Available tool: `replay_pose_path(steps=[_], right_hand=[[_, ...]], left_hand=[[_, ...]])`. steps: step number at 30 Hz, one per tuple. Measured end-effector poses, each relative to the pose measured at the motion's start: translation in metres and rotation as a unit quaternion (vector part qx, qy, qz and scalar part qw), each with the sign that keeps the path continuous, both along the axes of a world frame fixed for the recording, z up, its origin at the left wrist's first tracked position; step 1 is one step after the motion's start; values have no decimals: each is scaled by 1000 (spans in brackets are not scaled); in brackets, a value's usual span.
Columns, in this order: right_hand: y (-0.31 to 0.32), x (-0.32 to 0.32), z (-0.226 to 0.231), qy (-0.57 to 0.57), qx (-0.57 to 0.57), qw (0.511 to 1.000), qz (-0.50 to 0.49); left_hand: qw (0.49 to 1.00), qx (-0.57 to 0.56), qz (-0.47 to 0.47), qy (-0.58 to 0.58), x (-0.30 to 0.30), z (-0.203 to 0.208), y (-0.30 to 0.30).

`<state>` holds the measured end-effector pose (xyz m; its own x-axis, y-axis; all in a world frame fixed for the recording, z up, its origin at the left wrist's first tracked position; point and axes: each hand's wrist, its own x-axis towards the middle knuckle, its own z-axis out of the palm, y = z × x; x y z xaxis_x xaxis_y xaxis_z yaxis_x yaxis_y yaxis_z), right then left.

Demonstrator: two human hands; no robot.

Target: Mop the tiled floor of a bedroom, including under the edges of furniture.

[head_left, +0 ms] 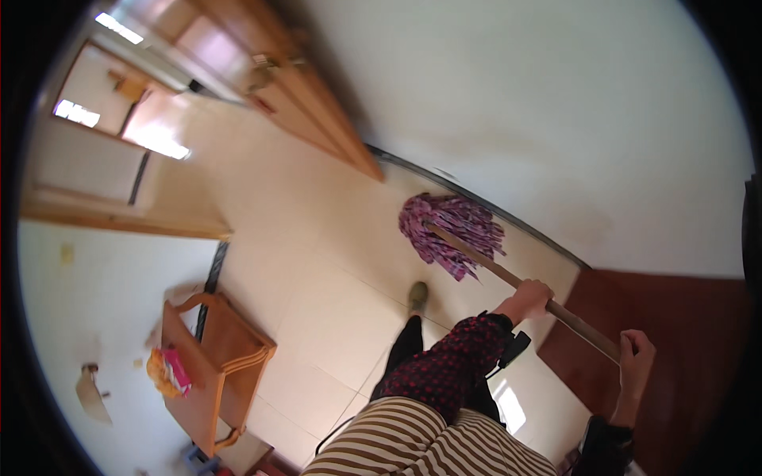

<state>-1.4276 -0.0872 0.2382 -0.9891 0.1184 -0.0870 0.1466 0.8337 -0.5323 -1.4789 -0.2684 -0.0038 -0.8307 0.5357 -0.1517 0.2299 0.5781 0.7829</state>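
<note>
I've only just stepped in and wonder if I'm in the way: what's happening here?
A person is holding a purple string mop with both hands. The left hand grips the wooden handle partway along; the right hand holds it near its upper end. The mop's strands are spread on the tiled floor, close to the dark baseboard of the white wall. Beyond the mop, a wooden door stands open.

Open brown wooden door (317, 119) with metal handle (262, 71), upper left, is near white wall (556, 119) with dark baseboard strip (492, 209). Orange-brown wooden furniture piece (205, 397) sits lower left, orange-and-pink bundle (168, 373) on it. Dark red-brown panel (659, 317) at right.
</note>
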Motion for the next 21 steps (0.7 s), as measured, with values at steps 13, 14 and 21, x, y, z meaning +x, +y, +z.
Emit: replay_pose_path(steps=[13,14,21], right_hand=[[-269,-64,-62,0,22,965,262],[-289,-62,-65,-7,22,958,285],[-351,-72,-79,-96,66,939,323]], left_hand=[[955,-93,262,107,-12,-28,-295],[953,-104,273,75,-9,-31,-316],[905,-246,343,55,-5,-20,-356]])
